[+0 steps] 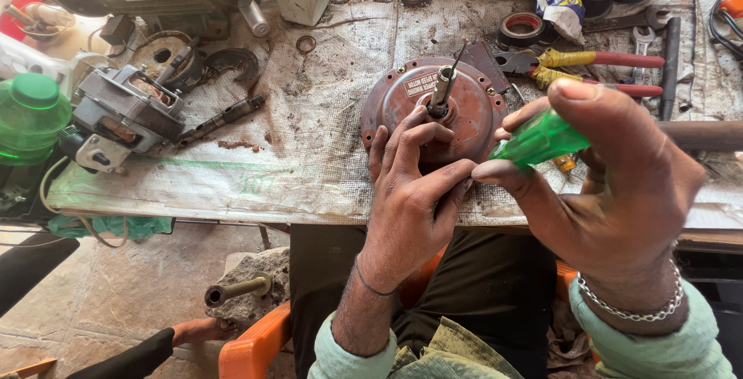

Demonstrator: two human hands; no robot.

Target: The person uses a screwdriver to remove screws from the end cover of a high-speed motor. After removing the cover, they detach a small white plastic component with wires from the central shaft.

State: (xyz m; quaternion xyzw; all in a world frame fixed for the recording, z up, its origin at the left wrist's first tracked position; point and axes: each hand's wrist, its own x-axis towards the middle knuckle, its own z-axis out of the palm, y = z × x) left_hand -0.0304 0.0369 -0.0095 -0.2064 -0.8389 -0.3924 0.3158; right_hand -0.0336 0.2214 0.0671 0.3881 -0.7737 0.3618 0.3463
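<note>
A round, rust-red motor housing (480,108) with a steel shaft (441,89) standing up from its centre lies on the cloth-covered workbench (309,155). My left hand (414,193) rests on the housing's near rim, fingers curled against the shaft's base. My right hand (619,186) grips the translucent green handle of a screwdriver (538,141). Its thin blade reaches up and left past the shaft. The blade's tip ends just above the housing.
A grey electric motor (124,112) and a green plastic jar (31,116) sit at the left. Red-and-yellow pliers (588,62), a wrench (641,39) and tape rolls (522,29) lie at the back right. Another person's hand (205,331) rests by a stone block with a pipe (240,290) below.
</note>
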